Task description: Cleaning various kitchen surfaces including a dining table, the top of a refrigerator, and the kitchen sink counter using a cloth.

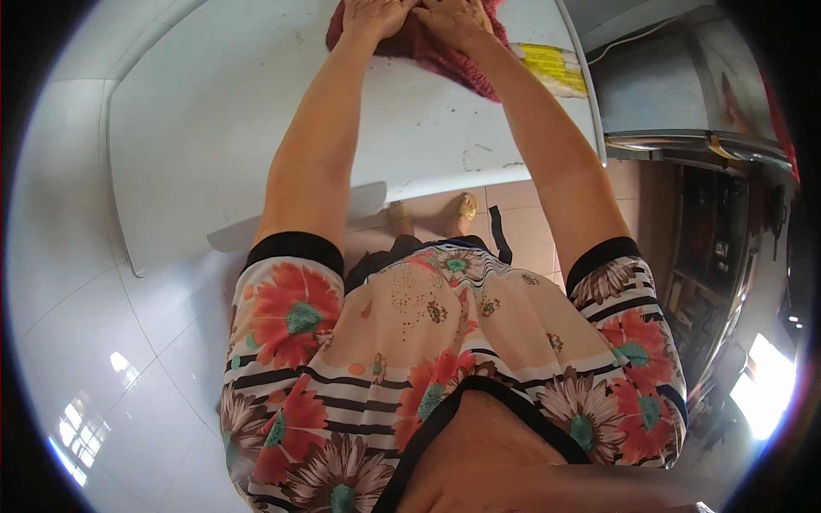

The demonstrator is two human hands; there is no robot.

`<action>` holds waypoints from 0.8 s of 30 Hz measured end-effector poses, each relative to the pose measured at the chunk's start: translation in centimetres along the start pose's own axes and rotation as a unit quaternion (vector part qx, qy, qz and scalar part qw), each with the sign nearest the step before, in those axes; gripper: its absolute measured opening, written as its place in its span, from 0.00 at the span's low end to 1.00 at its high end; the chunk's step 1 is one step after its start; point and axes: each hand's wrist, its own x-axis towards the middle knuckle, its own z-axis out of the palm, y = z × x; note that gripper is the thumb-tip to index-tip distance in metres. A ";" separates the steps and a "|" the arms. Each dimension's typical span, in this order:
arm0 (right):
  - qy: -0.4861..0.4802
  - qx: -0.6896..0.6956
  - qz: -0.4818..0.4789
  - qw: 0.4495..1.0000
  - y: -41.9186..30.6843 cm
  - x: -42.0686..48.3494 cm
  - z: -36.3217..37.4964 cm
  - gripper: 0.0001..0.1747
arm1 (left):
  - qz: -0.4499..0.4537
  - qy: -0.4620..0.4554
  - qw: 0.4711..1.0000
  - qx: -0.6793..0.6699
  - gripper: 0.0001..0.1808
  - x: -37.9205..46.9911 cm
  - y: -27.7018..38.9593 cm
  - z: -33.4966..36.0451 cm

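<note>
At the top edge of the view, my left hand point(380, 18) and my right hand point(457, 24) lie close together on a dark red, fuzzy towel point(465, 69). Their thumbs nearly meet. The fingertips run out of the picture or are hidden, so I cannot tell whether they grip the fabric or only press on it. The towel is bunched on a white tabletop point(211, 128), which bears dark specks and worn marks. Just right of the towel is a white plastic packet with a yellow printed panel point(553, 69), near the table's right edge.
A white tiled wall point(70, 211) borders the table on the left. To the right stands a metal-fronted appliance point(654, 96), with a cable behind it and dark shelving point(712, 218) holding small items nearer to me. Below the table's front edge are floor tiles point(519, 192) and my feet.
</note>
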 end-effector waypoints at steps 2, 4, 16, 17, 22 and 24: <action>-0.039 -0.021 0.024 0.999 1.2 -1.7 0.5 0.32 | 0.010 0.005 1.000 0.012 0.33 -1.2 1.7 1.2; -0.028 -0.028 -0.016 0.999 2.6 -5.0 1.5 0.32 | 0.031 0.028 0.999 0.009 0.32 -3.5 3.3 3.4; -0.205 0.103 -0.084 0.970 -1.1 -24.6 -8.7 0.36 | 0.073 -0.132 0.982 -0.111 0.41 -24.2 13.7 -4.9; -0.203 0.100 -0.083 0.970 -0.7 -23.8 -8.4 0.36 | 0.074 -0.146 0.978 -0.131 0.41 -24.0 13.3 -5.0; -0.177 0.098 -0.114 0.973 0.1 -19.0 -6.9 0.36 | 0.077 -0.110 0.987 -0.092 0.39 -18.2 11.0 -4.0; -0.143 0.067 -0.104 0.982 0.3 -16.9 -6.3 0.37 | 0.086 -0.093 0.988 -0.085 0.39 -15.6 10.1 -2.9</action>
